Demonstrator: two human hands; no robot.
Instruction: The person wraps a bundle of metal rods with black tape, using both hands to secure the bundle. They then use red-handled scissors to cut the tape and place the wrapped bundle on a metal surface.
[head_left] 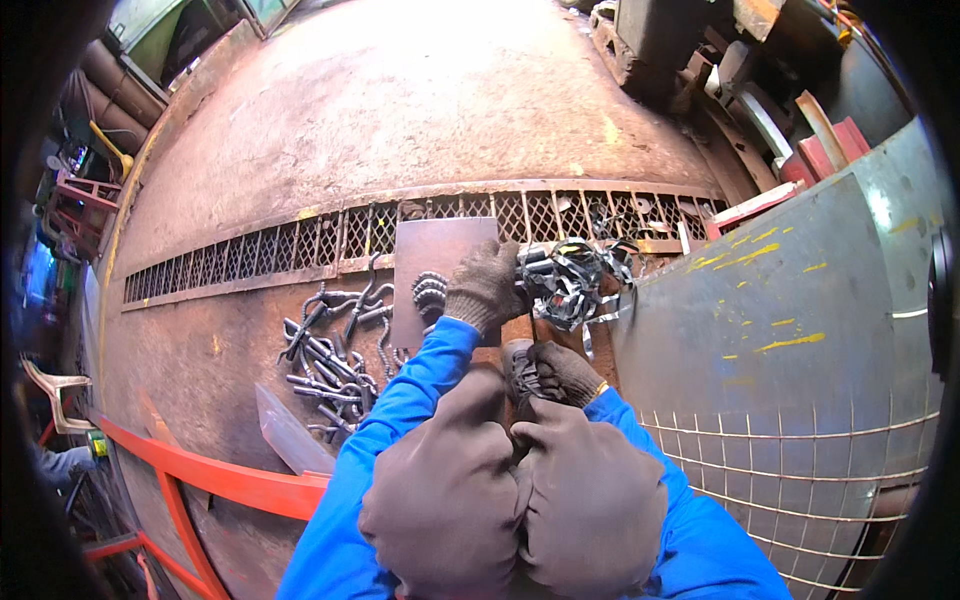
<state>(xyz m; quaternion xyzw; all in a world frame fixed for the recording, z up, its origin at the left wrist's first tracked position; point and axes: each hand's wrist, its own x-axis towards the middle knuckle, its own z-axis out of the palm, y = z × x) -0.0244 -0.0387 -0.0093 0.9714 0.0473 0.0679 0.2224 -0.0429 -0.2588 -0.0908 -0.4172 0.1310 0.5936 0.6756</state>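
My left hand (485,285), in a brown-grey glove with a blue sleeve, reaches forward, its fingers curled over the edge of a tangle of shiny bent metal strips (575,280) on the floor. A small ribbed stack of metal pieces (430,292) lies just left of that hand, on a flat brown steel plate (435,262). My right hand (558,372), also gloved, is curled close above my knees (520,500). A thin dark rod runs past it, and I cannot tell whether the hand holds it.
A heap of dark metal hooks (330,360) lies to the left. A long floor grating (300,245) crosses behind. A big grey steel sheet (790,300) and wire mesh (800,470) stand at the right, and an orange rail (200,480) at the lower left.
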